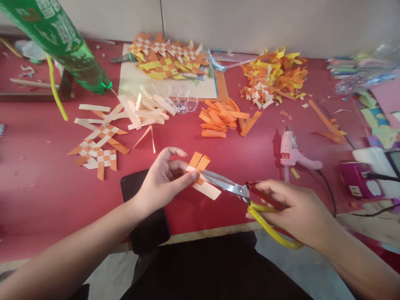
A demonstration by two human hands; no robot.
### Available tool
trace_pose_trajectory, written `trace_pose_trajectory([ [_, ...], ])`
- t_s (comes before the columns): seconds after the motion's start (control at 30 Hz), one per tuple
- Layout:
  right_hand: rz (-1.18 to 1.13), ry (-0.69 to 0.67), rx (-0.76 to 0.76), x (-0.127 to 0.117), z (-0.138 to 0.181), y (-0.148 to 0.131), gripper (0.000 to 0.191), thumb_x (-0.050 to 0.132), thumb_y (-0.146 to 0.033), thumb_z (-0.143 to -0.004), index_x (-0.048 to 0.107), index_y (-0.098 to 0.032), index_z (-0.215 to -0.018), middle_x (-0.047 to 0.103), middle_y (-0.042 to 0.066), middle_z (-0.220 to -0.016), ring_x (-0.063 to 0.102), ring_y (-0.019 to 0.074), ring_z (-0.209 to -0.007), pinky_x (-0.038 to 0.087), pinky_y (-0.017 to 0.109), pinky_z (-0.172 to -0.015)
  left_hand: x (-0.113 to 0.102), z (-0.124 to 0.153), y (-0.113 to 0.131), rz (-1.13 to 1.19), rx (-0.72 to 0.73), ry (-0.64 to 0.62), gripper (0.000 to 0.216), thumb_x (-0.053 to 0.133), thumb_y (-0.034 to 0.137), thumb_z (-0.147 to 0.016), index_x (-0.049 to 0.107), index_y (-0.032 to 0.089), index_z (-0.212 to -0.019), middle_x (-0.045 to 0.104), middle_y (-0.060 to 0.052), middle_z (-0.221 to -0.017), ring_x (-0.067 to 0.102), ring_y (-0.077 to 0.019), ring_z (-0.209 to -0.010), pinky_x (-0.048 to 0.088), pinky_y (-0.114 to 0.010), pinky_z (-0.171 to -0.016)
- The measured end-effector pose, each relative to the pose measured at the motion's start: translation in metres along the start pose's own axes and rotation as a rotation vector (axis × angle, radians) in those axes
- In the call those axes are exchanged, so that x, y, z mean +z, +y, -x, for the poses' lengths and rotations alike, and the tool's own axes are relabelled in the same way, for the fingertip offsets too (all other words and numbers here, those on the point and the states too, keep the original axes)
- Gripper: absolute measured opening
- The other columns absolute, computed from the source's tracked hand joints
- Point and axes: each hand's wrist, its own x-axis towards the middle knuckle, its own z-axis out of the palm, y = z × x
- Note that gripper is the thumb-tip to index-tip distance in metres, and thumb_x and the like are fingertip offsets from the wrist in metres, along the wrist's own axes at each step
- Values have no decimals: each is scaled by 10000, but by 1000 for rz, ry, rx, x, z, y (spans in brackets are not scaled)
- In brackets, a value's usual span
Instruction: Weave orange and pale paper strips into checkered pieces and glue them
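Observation:
Between thumb and fingers, my left hand [167, 175] pinches a small woven paper piece [204, 187] of orange and cream strips. My right hand [290, 208] grips scissors [226, 183] with one red and one yellow handle. Their blades point left and lie against the woven piece near my left thumb; whether paper sits between them I cannot tell. Beyond my hands is a pile of orange paper strips [223, 118], and to its left a pile of cream strips [146, 110]. Several woven orange-and-cream pieces [103, 141] with loose strip ends lie at the left.
A black phone [146, 221] lies under my left forearm. A pink glue gun [293, 154] stands at the right, near a purple charger [359, 179]. A green bottle [62, 46] leans in at upper left. Finished-looking woven fish [168, 54] and paper scraps [275, 77] lie along the back.

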Motion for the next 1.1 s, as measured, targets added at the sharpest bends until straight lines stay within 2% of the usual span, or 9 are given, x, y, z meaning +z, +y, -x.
trace_pose_trajectory([
  [0.33,28,13,-5,0,0,-4,411,688,-609,-708,680,-222,-846,755,32,-729,721,227,-619,565,291,-509,0,0,0,-27,28,-28,320,751,158,-816,463,215,-941,747,33,-721,732,-126,-686,544,-185,-625],
  [0.6,88,59,-96,-1,1,-2,336,669,-565,-752,645,-256,-882,745,21,-783,728,227,-673,594,308,-590,-3,1,-4,-101,66,-63,309,727,167,-844,436,223,-931,738,31,-739,720,-117,-722,528,-192,-650],
  [0.87,127,54,-132,3,4,5,409,637,-637,-781,618,-244,-895,747,41,-823,723,212,-686,594,299,-595,-1,1,-5,-144,40,-105,312,717,196,-856,415,223,-929,725,25,-746,708,-113,-732,495,-183,-619],
  [1.1,136,120,-162,8,5,10,518,598,-736,-750,619,-237,-890,737,38,-795,716,214,-660,579,301,-588,-1,2,-7,-152,12,-120,308,707,201,-866,406,217,-931,727,36,-762,693,-90,-735,493,-175,-644],
])
